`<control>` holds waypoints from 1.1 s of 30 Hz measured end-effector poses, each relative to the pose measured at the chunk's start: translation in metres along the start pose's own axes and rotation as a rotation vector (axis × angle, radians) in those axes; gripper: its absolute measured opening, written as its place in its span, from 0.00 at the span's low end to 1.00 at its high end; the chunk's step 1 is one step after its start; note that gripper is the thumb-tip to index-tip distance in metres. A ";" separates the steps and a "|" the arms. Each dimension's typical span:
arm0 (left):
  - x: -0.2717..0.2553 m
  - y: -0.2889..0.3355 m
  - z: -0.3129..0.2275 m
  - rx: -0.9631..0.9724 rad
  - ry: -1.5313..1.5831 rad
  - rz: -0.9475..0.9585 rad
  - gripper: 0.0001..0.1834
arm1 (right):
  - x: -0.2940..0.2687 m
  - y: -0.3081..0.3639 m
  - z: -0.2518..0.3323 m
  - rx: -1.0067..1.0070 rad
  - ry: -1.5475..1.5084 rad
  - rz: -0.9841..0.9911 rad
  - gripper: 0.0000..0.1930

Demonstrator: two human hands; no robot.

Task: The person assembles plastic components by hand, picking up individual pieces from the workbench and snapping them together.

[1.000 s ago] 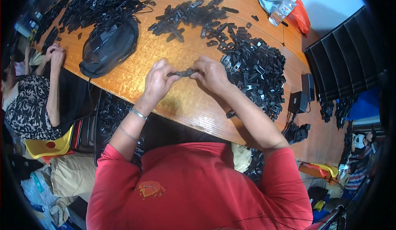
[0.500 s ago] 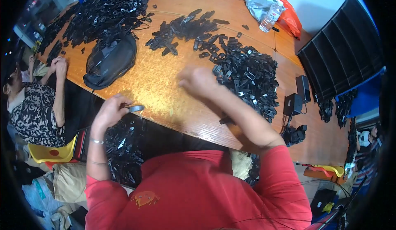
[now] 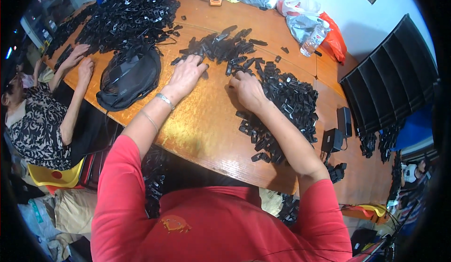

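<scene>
My left hand (image 3: 187,73) reaches over the near left edge of a small heap of long black plastic pieces (image 3: 221,46). Its fingers are slightly spread, with their tips down on the pieces at that edge. To the right, my right hand (image 3: 249,92) rests beside a larger pile of short black plastic parts (image 3: 293,104), some with shiny bits. Its fingers are curled together, and whatever they hold is hidden. A silver bracelet (image 3: 165,101) circles my left wrist.
A black mesh bag (image 3: 134,81) lies left of my left arm, before a big heap of black clips (image 3: 136,15). Power adapters (image 3: 332,140) sit right. Farther back are a bottle (image 3: 314,39) and plastic bags. Another person's hands (image 3: 77,62) work at the left edge.
My left hand has gone from the table's near edge, where it held a small grey piece, forward to the long pieces. That piece no longer shows. My right hand has shifted right, beside the larger pile.
</scene>
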State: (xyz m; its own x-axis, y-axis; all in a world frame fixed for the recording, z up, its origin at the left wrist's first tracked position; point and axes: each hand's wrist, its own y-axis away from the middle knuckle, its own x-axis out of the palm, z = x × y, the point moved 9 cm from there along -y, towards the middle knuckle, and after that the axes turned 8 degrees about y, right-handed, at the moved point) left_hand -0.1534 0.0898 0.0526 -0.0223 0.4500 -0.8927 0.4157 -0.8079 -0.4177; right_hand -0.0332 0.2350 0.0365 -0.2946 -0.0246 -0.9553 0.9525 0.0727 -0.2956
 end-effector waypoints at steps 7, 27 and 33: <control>-0.003 0.004 0.005 -0.019 -0.018 0.077 0.13 | -0.014 0.022 0.026 -0.033 -0.222 0.035 0.08; -0.008 0.120 -0.075 -0.193 0.386 -0.050 0.22 | -0.021 0.051 0.066 0.126 -0.333 -0.006 0.14; -0.024 0.139 -0.060 -0.249 0.445 -0.156 0.19 | -0.012 0.047 0.084 0.092 -0.376 -0.081 0.13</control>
State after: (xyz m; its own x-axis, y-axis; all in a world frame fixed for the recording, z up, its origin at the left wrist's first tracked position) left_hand -0.0406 -0.0098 0.0259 0.2640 0.7192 -0.6427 0.6427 -0.6280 -0.4387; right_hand 0.0213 0.1552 0.0340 -0.3364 -0.3915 -0.8565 0.9354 -0.0337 -0.3520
